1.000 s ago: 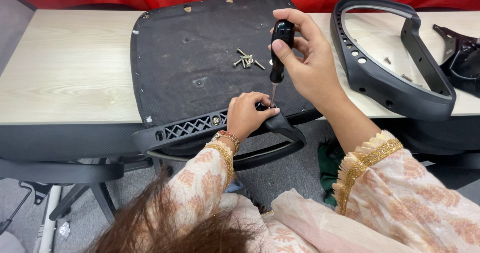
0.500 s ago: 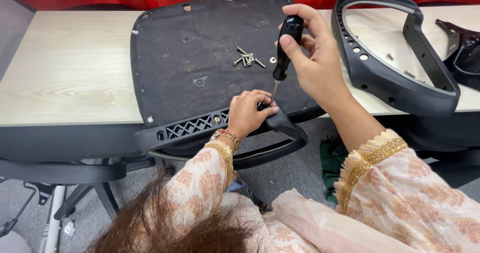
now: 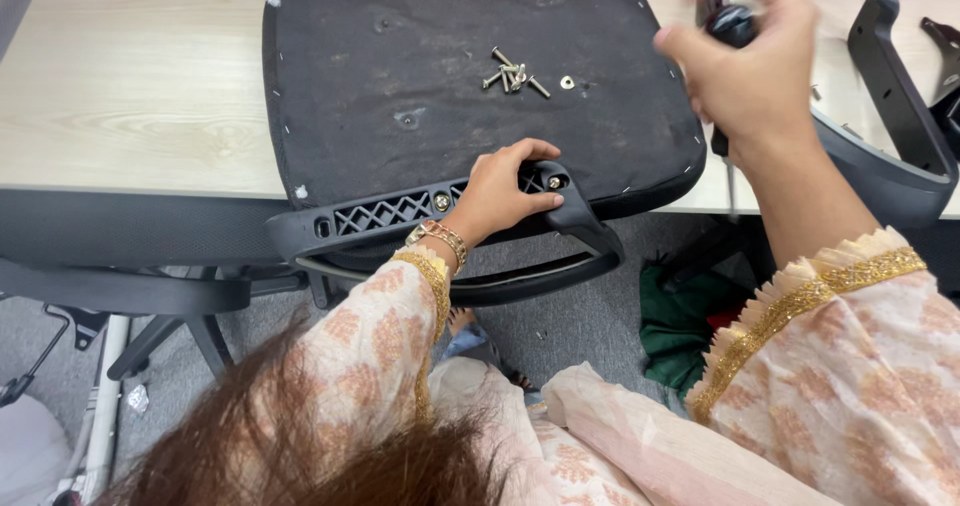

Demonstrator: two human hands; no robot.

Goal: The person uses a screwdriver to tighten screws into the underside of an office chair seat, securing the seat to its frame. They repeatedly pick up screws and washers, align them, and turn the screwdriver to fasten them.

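Armrest bracket [image 3: 400,211], black plastic, lies along the 6 o'clock edge of the upturned seat base [image 3: 450,96] on the table [image 3: 130,86]; the left hand [image 3: 500,191] lies curled over it, fingers together, beside the fitted screw [image 3: 555,181]. The right hand [image 3: 750,76], at 2 o'clock, grips the screwdriver [image 3: 728,86] in a closed fist, blurred. Hold the bracket flat and the tip square in the screw head before turning.

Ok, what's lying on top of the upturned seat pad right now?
A small pile of loose screws and a washer lie on the seat pad. The left hand covers part of the armrest bracket, hiding what's beneath.
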